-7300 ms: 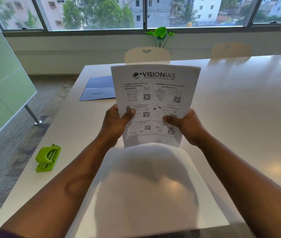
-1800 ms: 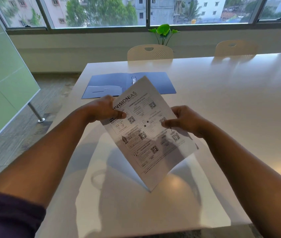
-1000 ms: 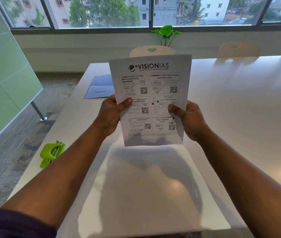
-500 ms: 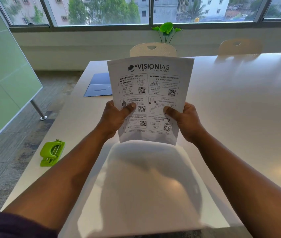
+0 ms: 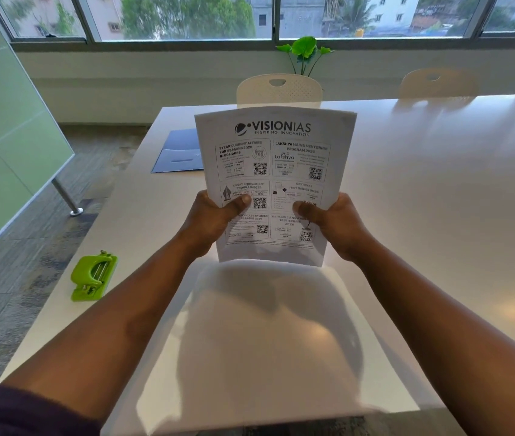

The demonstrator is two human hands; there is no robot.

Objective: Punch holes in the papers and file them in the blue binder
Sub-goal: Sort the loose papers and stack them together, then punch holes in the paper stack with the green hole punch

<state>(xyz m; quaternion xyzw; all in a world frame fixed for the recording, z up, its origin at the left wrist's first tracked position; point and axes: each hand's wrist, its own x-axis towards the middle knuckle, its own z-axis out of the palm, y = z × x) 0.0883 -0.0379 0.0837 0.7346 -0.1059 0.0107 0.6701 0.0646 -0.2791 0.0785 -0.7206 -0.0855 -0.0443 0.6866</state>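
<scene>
papers (image 5: 276, 158) stood upright above the table (image 5: 438, 190), long axis vertical, printed face toward the camera, header at the top. left hand (image 5: 210, 221) gripped the lower left edge and right hand (image 5: 333, 223) the lower right, thumbs pressed on the front. binder (image 5: 177, 152) lay behind them, partly hidden. punch (image 5: 92, 276) sat near the left table edge.

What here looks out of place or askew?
Little stands out. The green hole punch sits close to the table's left edge, at an angle. The papers, gripped upright by left hand and right hand, look undamaged.
</scene>
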